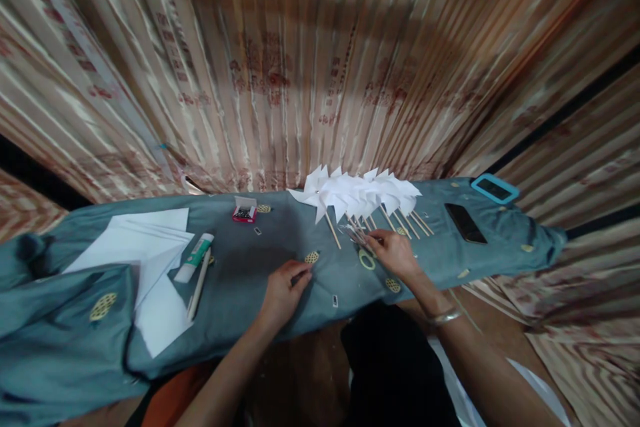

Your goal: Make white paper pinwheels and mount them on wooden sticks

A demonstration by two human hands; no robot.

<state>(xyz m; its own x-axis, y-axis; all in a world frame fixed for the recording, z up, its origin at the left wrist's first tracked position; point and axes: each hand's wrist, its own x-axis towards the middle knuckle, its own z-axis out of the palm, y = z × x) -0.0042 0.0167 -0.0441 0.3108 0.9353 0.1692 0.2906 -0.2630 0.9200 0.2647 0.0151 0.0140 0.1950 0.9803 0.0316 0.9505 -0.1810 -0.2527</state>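
Note:
A row of several white paper pinwheels [357, 193] on wooden sticks lies on the grey-blue cloth [250, 267]. My right hand [395, 252] rests at the lower ends of the sticks, fingers pinched on something thin that I cannot make out. Yellow-handled scissors [367, 257] lie just under that hand. My left hand [283, 292] lies on the cloth with its fingers curled, the tips touching a small dark item near an embroidered yellow patch [311, 257].
White paper sheets [145, 247] lie at the left with a glue tube [195, 258] and a wooden stick [199, 285]. A small red box of pins [245, 211] sits further back. A black phone [465, 222] and a blue-cased device [494, 188] lie at the right. Patterned curtains hang behind.

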